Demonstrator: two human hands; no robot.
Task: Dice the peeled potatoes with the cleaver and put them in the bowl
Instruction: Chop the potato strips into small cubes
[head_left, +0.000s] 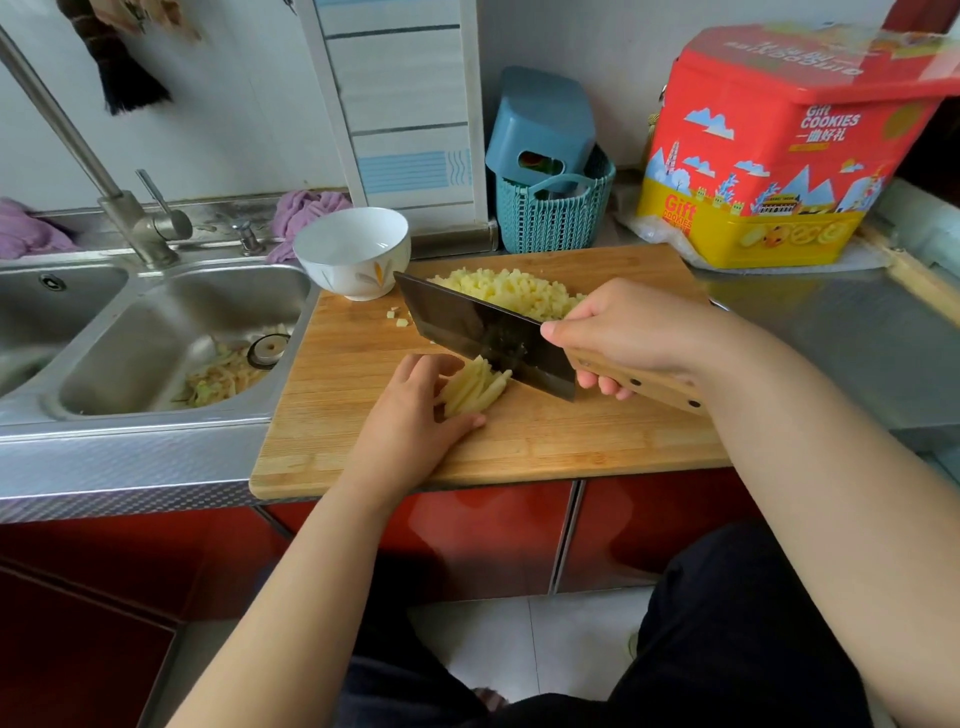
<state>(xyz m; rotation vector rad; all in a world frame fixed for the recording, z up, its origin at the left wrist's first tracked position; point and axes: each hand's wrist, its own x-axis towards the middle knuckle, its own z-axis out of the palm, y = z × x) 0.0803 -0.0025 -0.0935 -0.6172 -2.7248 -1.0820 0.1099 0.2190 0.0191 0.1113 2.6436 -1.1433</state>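
A steel tabletop (810, 332) carries a wooden cutting board (363, 415), the landmark here, whose near edge overhangs red cabinet doors. To the board's left lies a double steel sink (156, 332) with peelings around its drain; beyond the board's far right corner stands a red and yellow cookie tin (769, 156), and behind its far edge a teal woven basket (550, 218). On the board's far left corner sits a white bowl (353, 249), nothing showing inside it. A heap of diced potato (509, 291) lies along the board's far side, with a few stray cubes (397, 317) just left of it. At the board's middle, the right hand (623, 332) grips the wooden handle of a dark cleaver (483, 332), its blade edge down at the end of a bundle of potato strips (475, 387). The left hand (410, 415) holds that bundle, fingers curled over it and thumb against its near side.
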